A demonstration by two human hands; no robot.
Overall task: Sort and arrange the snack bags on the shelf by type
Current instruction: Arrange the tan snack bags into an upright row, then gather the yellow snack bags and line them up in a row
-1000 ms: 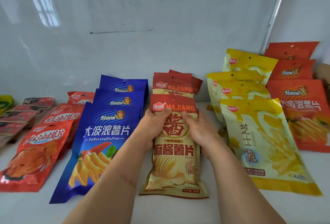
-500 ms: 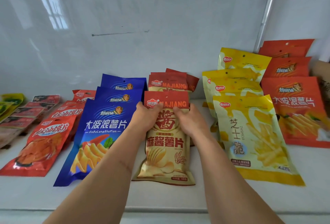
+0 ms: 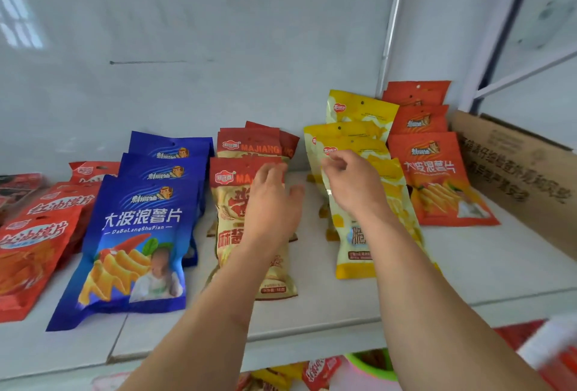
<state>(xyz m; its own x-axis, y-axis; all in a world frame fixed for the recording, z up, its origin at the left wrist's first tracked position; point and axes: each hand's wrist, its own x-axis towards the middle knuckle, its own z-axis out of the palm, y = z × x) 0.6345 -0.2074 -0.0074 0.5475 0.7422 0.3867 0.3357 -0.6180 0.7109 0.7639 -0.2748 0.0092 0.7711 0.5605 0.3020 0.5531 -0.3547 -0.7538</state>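
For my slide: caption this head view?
Bare hands hover over sorted snack-bag rows on a white shelf.

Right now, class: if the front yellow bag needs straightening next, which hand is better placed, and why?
The right hand. It already hovers over the top of the front yellow bag, fingers curled at its upper edge. The left hand is open above the Majiang bag, one row over, and would have to cross.
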